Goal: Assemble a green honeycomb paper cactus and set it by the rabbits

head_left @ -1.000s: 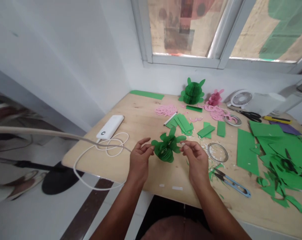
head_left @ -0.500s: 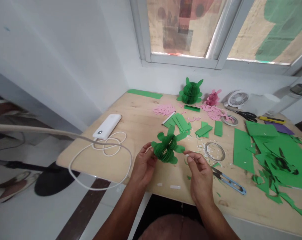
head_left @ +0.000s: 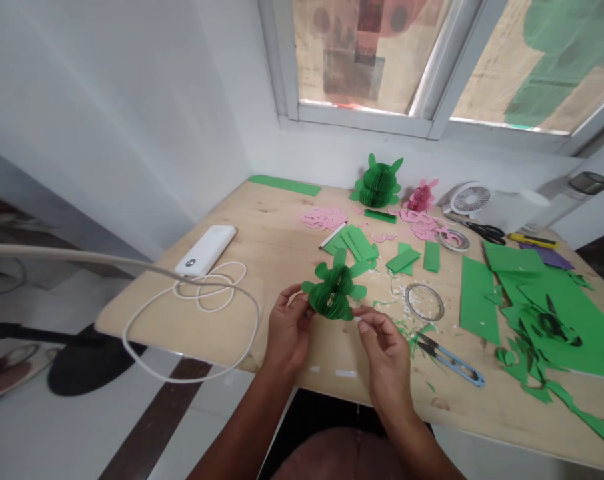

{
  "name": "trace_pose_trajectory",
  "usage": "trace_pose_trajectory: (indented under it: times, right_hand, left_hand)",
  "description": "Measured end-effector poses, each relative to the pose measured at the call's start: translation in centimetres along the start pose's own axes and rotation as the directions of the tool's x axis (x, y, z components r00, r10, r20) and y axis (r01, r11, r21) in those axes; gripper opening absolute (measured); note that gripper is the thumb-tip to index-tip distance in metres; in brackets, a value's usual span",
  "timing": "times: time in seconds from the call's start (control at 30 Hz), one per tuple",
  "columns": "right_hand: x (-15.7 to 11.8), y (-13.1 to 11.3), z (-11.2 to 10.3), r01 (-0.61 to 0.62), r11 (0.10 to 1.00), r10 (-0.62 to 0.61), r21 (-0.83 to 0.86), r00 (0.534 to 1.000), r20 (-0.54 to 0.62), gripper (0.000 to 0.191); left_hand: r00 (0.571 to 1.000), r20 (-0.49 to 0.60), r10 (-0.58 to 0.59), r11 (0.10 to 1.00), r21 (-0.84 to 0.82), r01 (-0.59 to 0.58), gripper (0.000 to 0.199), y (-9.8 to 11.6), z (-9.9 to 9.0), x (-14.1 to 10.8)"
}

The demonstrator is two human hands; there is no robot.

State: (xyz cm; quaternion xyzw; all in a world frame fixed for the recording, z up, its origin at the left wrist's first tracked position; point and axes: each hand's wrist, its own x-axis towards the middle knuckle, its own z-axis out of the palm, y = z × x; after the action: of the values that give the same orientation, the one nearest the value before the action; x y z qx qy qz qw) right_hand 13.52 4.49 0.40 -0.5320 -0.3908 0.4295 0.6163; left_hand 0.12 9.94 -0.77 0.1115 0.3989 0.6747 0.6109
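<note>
My left hand grips a green honeycomb paper figure by its left side. The figure has pleated round halves and flat rounded lobes, and is held tilted above the table's front part. At its lower right lobe, the thumb and forefinger of my right hand are closed in a pinch. A whitish speck shows at those fingertips, too small to name. Two short white strips lie on the table below. Blue-handled thread snips rest right of my right hand, beside a roll of tape.
A finished green paper figure and a pink one stand by the wall. Green paper sheets and scraps cover the right side. A white power bank with a looped cable lies left. Black scissors lie behind.
My right hand has shifted left and slightly down, from the figure's right lobe to its lower right lobe. My left hand keeps its hold. The view has shifted slightly.
</note>
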Motion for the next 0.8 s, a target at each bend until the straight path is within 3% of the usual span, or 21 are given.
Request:
trace_pose_trajectory:
  times: [0.8]
  right_hand:
    - [1.5, -1.0, -0.5, -0.012, 1.0, 0.012, 0.005, 0.999, 0.036, 0.016]
  left_hand:
    - [0.997, 0.07, -0.033, 0.998, -0.044, 0.036, 0.045, -0.5, 1.3, -0.3]
